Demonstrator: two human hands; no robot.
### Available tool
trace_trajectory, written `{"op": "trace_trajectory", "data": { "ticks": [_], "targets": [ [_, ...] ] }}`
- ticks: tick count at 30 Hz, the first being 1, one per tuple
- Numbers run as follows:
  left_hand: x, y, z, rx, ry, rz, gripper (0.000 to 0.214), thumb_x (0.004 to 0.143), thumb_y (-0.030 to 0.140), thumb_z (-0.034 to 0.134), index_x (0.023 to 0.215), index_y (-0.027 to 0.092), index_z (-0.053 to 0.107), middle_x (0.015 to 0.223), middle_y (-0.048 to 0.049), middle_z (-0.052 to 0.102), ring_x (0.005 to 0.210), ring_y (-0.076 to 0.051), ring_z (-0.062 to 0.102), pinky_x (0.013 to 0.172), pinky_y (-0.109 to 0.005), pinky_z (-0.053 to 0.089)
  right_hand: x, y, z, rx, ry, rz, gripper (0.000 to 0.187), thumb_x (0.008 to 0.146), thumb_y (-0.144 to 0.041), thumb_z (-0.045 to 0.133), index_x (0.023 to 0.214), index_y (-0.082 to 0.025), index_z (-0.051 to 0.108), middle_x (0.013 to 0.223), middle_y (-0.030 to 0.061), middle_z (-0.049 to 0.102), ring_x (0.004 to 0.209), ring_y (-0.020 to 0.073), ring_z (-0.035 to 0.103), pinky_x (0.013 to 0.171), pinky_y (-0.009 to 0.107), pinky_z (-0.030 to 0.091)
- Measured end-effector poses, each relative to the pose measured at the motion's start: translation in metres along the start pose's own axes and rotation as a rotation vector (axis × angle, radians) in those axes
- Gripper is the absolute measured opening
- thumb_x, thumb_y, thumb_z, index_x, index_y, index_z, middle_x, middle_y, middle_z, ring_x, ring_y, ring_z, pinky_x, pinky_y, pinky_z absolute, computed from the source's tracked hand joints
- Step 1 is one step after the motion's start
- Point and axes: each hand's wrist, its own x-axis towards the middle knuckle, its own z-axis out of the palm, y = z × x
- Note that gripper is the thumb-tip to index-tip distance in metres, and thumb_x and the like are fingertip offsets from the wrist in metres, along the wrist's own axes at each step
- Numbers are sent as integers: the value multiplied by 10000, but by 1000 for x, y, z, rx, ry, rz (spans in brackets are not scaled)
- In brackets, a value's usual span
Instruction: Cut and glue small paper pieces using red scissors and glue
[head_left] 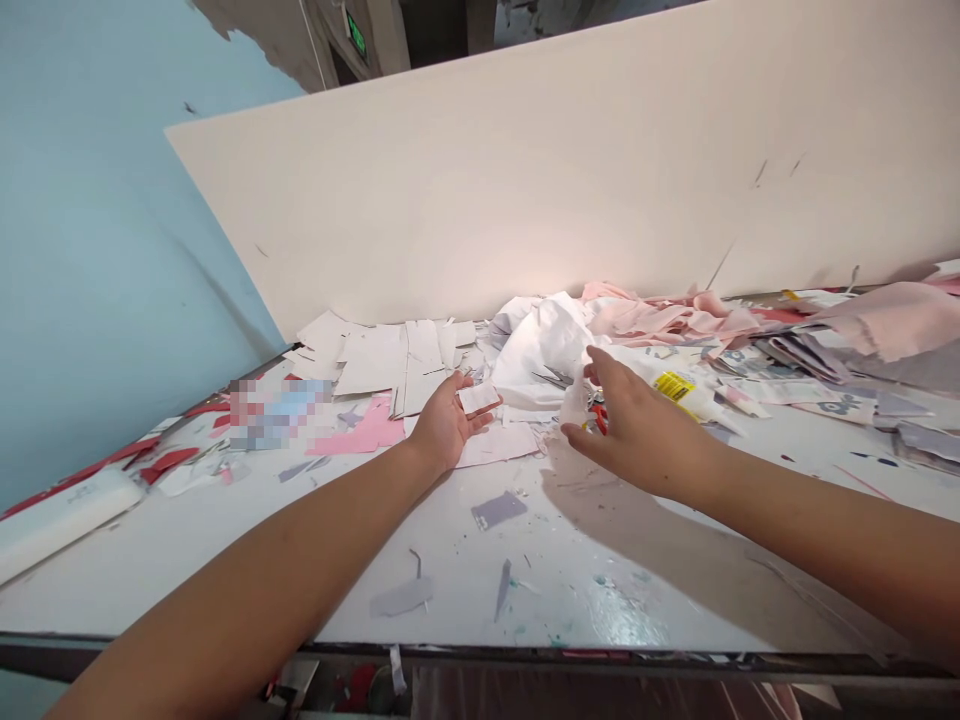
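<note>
My left hand (444, 422) is turned palm up over the table, holding a small white scrap (478, 399) across its fingers with the thumb at its edge. To the right, my right hand (645, 430) has its thumb and fingers spread apart in a C shape. A thin whitish piece (574, 402) shows by its fingertips; whether they touch it I cannot tell. Just behind that hand lie scissors with red-orange handles (601, 417), partly hidden, their blades near crumpled white cloth (544, 345). A pale pink sheet (499, 445) lies flat beside my left hand.
Stacked white card pieces (375, 358) and a bright pink scrap (364, 430) lie at left. Pink cloth (667, 318) and a yellow-labelled packet (675, 388) are at right. Grey scraps (499, 510) dot the white table (300, 570). A large pale board (487, 190) stands behind.
</note>
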Motion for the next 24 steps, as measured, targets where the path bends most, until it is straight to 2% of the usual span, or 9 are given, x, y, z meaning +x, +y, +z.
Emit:
{"op": "trace_trajectory", "data": {
  "ticks": [2, 3, 5, 6, 8, 10, 13, 18, 24],
  "targets": [
    [0, 0, -1, 8, -4, 2, 261, 777, 427, 462, 871, 184, 457, 961, -78, 608, 821, -243, 655, 754, -358, 462, -3, 1, 2, 29, 156, -108, 791, 747, -379, 491, 1363, -67, 104, 1331, 218, 342, 1219, 327, 335, 895, 454, 381],
    [0, 0, -1, 11, -3, 3, 256, 776, 425, 462, 864, 185, 458, 970, -78, 605, 818, -241, 655, 751, -358, 463, -5, 1, 3, 38, 258, -215, 780, 747, -342, 501, 1358, -60, 108, 1339, 228, 316, 1241, 324, 296, 922, 460, 353],
    [-1, -1, 0, 8, -5, 8, 247, 777, 417, 460, 862, 185, 458, 988, -81, 595, 810, -235, 654, 737, -354, 468, -7, 0, 5, 50, 381, -525, 648, 743, -250, 513, 1310, -97, 240, 1283, 201, 377, 1221, 295, 306, 946, 452, 315],
    [-1, -1, 0, 5, -7, 8, 245, 779, 413, 457, 867, 185, 456, 989, -85, 592, 805, -233, 654, 724, -352, 472, -8, -3, 7, 57, 357, -680, 538, 740, -203, 507, 1247, -131, 343, 1211, 165, 449, 1171, 271, 357, 935, 435, 320],
    [-2, -1, 1, -1, -7, 3, 248, 783, 409, 450, 882, 182, 447, 961, -96, 595, 794, -234, 653, 691, -343, 481, -8, -10, 10, 60, 143, -853, 335, 744, -127, 473, 1072, -185, 507, 1019, 91, 557, 1016, 215, 455, 873, 381, 354],
    [-3, 0, 2, -7, -3, -4, 247, 782, 400, 451, 886, 177, 436, 917, -101, 600, 785, -235, 651, 657, -328, 487, -5, -22, 16, 29, -102, -747, 277, 753, -97, 435, 976, -183, 577, 904, 74, 576, 902, 193, 480, 810, 350, 372],
    [-4, 1, 4, -22, -2, -5, 231, 770, 372, 474, 872, 169, 429, 885, -98, 597, 766, -226, 650, 622, -300, 491, 3, -39, 30, -41, -246, -542, 289, 763, -114, 417, 982, -157, 601, 908, 101, 557, 865, 208, 464, 788, 362, 371],
    [-4, 0, 2, -48, -21, 8, 211, 766, 355, 491, 851, 168, 445, 842, -67, 587, 726, -200, 651, 623, -290, 499, 15, -52, 47, -66, -285, -472, 229, 775, -158, 419, 847, -154, 636, 874, 106, 548, 867, 225, 458, 793, 367, 359],
    [0, -2, -1, -40, -55, 18, 211, 779, 367, 469, 860, 174, 445, 762, -65, 620, 665, -177, 637, 620, -293, 501, 23, -55, 47, -54, -280, -468, 236, 813, -214, 410, 832, -155, 638, 899, 104, 570, 883, 213, 468, 794, 338, 352]
  ]
}}
